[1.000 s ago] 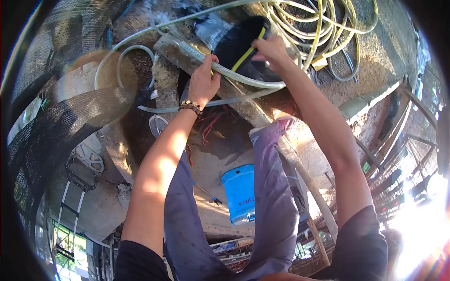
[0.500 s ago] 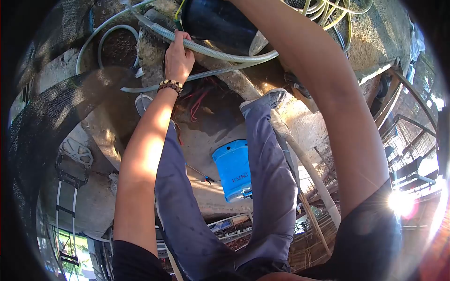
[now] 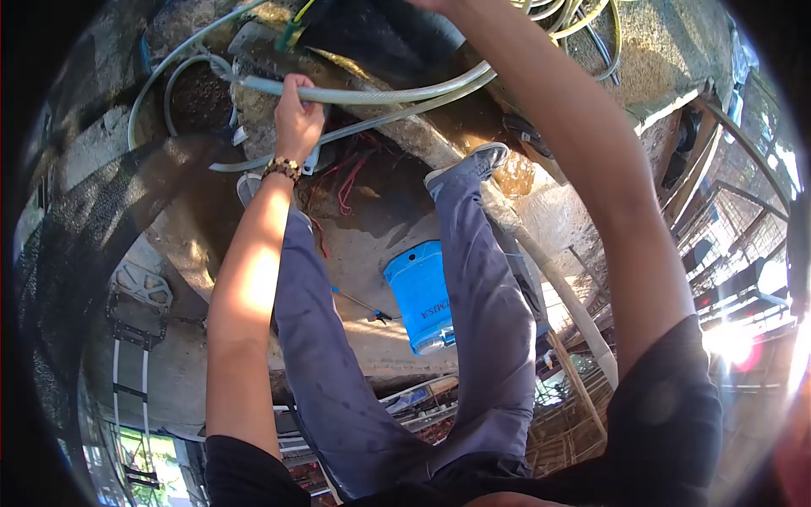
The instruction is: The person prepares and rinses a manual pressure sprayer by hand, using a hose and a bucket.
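My left hand [image 3: 299, 120], with a beaded bracelet at the wrist, is closed around a clear braided hose [image 3: 397, 95] near its left end. From there the hose runs right, passing under my right forearm. My right hand [image 3: 432, 3] is mostly cut off by the top edge, and its fingers are hidden. Between the hands, a large black container [image 3: 380, 34] lies beyond the hose. A green connector [image 3: 290, 35] on a thin yellow tube sits at its left side. A second, thinner hose [image 3: 363, 127] passes just below the held one.
A blue tank [image 3: 420, 291] stands on the concrete between my legs, with a thin wand [image 3: 361, 306] beside it. Red strands [image 3: 348, 186] lie on wet ground. Coiled hoses [image 3: 583, 21] are at upper right. Dark netting [image 3: 110, 228] hangs at left, and a wooden pole [image 3: 557, 270] slants at right.
My left hand and the hose end have shifted left and slightly toward me. The right hand remains at the top edge. The whole view has also moved a little.
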### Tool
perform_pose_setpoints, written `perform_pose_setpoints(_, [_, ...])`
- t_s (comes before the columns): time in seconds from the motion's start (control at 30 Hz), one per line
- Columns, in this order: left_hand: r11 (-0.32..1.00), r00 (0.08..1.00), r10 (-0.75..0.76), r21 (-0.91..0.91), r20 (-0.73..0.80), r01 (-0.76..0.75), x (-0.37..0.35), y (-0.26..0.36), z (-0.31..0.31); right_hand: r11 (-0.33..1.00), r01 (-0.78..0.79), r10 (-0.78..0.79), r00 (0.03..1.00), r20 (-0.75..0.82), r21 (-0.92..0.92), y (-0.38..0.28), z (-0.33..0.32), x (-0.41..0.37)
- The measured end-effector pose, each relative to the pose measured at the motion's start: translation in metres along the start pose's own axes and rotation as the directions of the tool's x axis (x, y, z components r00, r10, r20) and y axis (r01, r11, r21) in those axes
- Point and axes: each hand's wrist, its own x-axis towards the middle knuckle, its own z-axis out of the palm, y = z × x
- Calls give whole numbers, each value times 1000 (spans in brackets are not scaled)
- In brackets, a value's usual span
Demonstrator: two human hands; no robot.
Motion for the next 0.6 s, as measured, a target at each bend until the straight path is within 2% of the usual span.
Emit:
perform_pose_setpoints(0.03, [1000,1000,18,12,3,-18,0,4,-2,1000,4,-5,998,56,14,6,-25,-5])
perform_pose_setpoints(0.1, [998,998,60,31,18,-61,-11,24,-5,999,-35,29,978,-205,-28,33,-71,-17])
perform_pose_setpoints(0.17, [999,998,53,-8,35,-53,-18,39,-3,988,110,-54,903,-425,108,52,-104,-43])
perform_pose_setpoints(0.23, [997,997,14,71,81,-20,-22,42,-2,966,77,57,868,-494,247,76,-129,-64])
perform_pose_setpoints(0.3, [999,993,42,20,112,-45,-23,37,2,897,185,34,875,-482,400,111,-152,-78])
perform_pose_setpoints(0.4, [998,968,-55,-7,245,59,-22,56,6,918,296,-95,810,-579,263,144,-160,-94])
perform_pose_setpoints(0.47, [994,970,-25,105,242,-1,-19,61,12,915,375,-199,740,-643,149,143,-155,-118])
perform_pose_setpoints(0.5, [987,970,-30,161,241,-9,-15,64,14,902,401,-199,715,-670,159,141,-154,-128])
perform_pose_setpoints(0.57, [986,957,-66,168,284,18,-8,64,18,891,449,-281,662,-694,68,153,-162,-151])
perform_pose_setpoints(0.6, [998,938,-16,64,347,-7,-5,64,21,883,469,-312,626,-715,26,160,-166,-167])
